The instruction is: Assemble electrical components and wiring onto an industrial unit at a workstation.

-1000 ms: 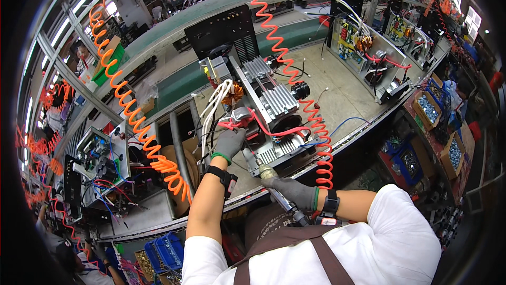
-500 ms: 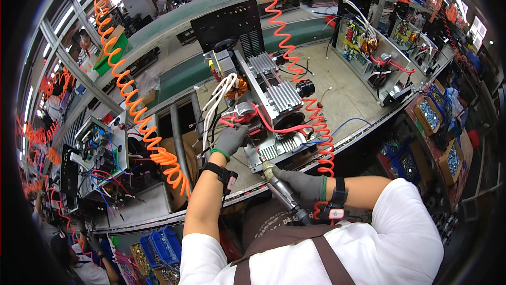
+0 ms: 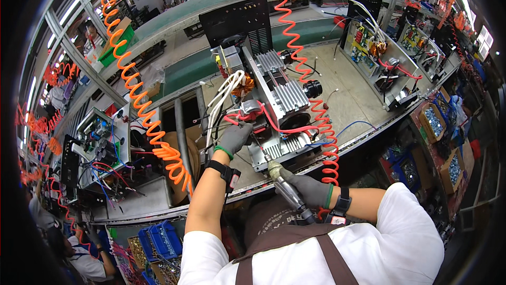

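My right hand (image 3: 311,189), in a grey glove, is wrapped around a pneumatic screwdriver (image 3: 289,193). Its long thin bit points up and away into a half-built electrical unit (image 3: 269,145) on the bench. The gloved left hand (image 3: 236,138) is at the unit's near left side, fingers closed by a small dark red part (image 3: 260,126); whatever is between the fingertips is hidden. Silver finned heat sinks (image 3: 290,98), a copper-wound coil (image 3: 243,86), thick white wires (image 3: 223,95) and a red cable (image 3: 274,121) surround that spot. Behind them stands a black panel (image 3: 237,24).
Orange coiled air hoses (image 3: 145,106) hang at left and centre. More open units (image 3: 377,56) sit at right, another (image 3: 103,145) at left. Screw boxes (image 3: 432,121) stand at lower right, blue bins (image 3: 161,240) at lower left. A person (image 3: 84,256) is at far lower left.
The whole view has shifted slightly, so the bench and units appear a little farther right. Both hands keep nearly the same places against the unit, with the screwdriver still in the right.
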`<control>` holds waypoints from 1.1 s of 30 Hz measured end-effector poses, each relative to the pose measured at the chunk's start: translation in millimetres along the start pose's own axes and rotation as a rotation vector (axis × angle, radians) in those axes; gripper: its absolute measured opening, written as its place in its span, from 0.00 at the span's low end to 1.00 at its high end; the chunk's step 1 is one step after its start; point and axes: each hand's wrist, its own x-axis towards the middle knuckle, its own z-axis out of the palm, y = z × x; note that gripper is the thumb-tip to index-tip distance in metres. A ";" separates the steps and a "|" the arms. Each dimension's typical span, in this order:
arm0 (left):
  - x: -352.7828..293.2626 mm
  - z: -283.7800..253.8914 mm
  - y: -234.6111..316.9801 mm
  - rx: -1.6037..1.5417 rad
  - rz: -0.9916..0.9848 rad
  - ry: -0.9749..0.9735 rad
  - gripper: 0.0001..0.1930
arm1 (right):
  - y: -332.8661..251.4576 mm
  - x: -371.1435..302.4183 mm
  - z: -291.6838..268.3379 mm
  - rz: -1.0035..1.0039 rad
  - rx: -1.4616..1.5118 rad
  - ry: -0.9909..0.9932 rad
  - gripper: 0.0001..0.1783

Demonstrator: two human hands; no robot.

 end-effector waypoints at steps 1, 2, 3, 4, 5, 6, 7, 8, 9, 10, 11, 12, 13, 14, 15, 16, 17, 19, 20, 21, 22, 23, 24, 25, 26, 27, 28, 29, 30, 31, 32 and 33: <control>-0.2 0.7 -0.5 0.068 0.076 0.067 0.10 | 1.1 -3.2 -0.3 -0.057 -0.056 -0.011 0.23; -0.5 1.0 -0.5 0.149 0.130 0.088 0.10 | 1.9 -5.2 0.7 -0.088 -0.116 -0.024 0.24; -0.4 1.1 0.1 0.139 0.147 0.130 0.10 | 1.8 -5.4 2.4 -0.111 -0.111 -0.029 0.24; -0.3 0.8 1.3 0.146 0.139 0.139 0.10 | 1.8 -5.3 4.2 -0.140 -0.229 -0.024 0.23; 0.3 0.1 3.0 0.148 0.116 0.081 0.09 | 2.0 -4.9 5.7 -0.151 -0.345 -0.008 0.22; 0.5 -0.9 5.0 0.071 0.058 0.055 0.08 | 2.2 -4.2 7.2 -0.168 -0.344 -0.009 0.22; 0.8 -2.4 7.0 0.087 0.046 0.090 0.08 | 2.5 -2.7 9.1 -0.184 -0.344 -0.012 0.22; 0.6 -3.9 9.0 -0.056 -0.052 0.027 0.08 | 3.3 -1.1 10.9 -0.158 -0.289 0.014 0.22; 0.4 -5.5 10.5 -0.238 -0.132 -0.035 0.08 | 3.5 0.1 12.1 -0.100 -0.244 0.064 0.22; -0.2 -6.9 11.5 -0.199 -0.151 -0.034 0.08 | 3.4 0.7 12.7 -0.134 -0.236 0.039 0.22; -0.7 -7.7 12.1 -0.111 -0.069 0.017 0.08 | 3.4 0.9 13.3 -0.144 -0.254 0.033 0.22; -1.1 -8.1 12.2 -0.036 -0.014 0.018 0.08 | 3.4 0.8 13.7 -0.129 -0.282 0.052 0.22; -1.2 -8.0 11.7 -0.021 0.018 0.065 0.08 | 3.3 0.3 14.1 -0.156 -0.268 0.030 0.22; -1.2 -7.2 10.8 0.033 0.023 0.065 0.08 | 3.3 -0.4 14.7 -0.159 -0.305 0.038 0.22; -0.8 -5.9 9.6 0.075 0.029 0.040 0.08 | 3.2 -1.3 15.1 -0.137 -0.356 0.065 0.21; -0.3 -4.3 8.1 0.086 0.027 0.071 0.08 | 3.2 -1.9 16.1 -0.162 -0.346 0.049 0.21; 0.5 -2.4 6.7 0.111 0.047 0.086 0.08 | 3.6 -2.3 17.2 -0.171 -0.333 0.065 0.21; 1.8 1.4 3.7 0.132 0.065 0.099 0.08 | 4.7 -3.0 19.7 -0.175 -0.320 0.081 0.21; 2.6 3.0 2.4 0.125 0.053 0.094 0.08 | 4.9 -3.1 20.6 -0.178 -0.267 0.074 0.21; 3.2 4.2 1.3 0.113 0.056 0.079 0.08 | 5.1 -3.2 21.3 -0.162 -0.222 0.084 0.21; 3.6 5.0 0.5 0.118 0.041 0.089 0.08 | 5.0 -3.2 21.7 -0.181 -0.213 0.066 0.21; 3.9 5.5 -0.1 0.114 0.066 0.120 0.07 | 4.8 -3.2 21.7 -0.185 -0.234 0.058 0.21; 4.1 5.6 -0.3 0.106 0.082 0.104 0.07 | 4.6 -3.2 21.4 -0.173 -0.269 0.078 0.20; 4.3 5.6 -0.3 0.110 0.096 0.149 0.07 | 4.2 -3.2 20.8 -0.192 -0.251 0.053 0.20; 4.5 5.4 0.1 0.108 0.104 0.154 0.07 | 4.0 -3.1 20.1 -0.183 -0.295 0.075 0.22; 4.6 5.0 0.6 0.107 0.113 0.161 0.07 | 3.9 -3.0 19.2 -0.155 -0.350 0.097 0.24; 4.6 4.9 1.4 0.107 0.115 0.160 0.07 | 3.7 -2.8 18.1 -0.175 -0.337 0.099 0.24; 4.7 4.6 2.2 0.122 0.074 0.139 0.07 | 3.6 -2.5 16.9 -0.161 -0.317 0.089 0.26; 4.7 4.3 2.9 0.138 0.058 0.103 0.07 | 4.0 -2.1 16.0 -0.114 -0.308 0.115 0.29; 4.7 4.1 3.7 0.139 0.035 0.113 0.07 | 4.7 -1.8 15.2 -0.146 -0.291 0.077 0.29; 4.7 3.9 4.2 0.099 0.038 0.114 0.07 | 5.0 -1.4 14.0 -0.159 -0.337 0.088 0.32; 4.7 3.9 4.6 0.064 0.038 0.086 0.07 | 5.1 -0.7 12.8 -0.171 -0.383 0.099 0.34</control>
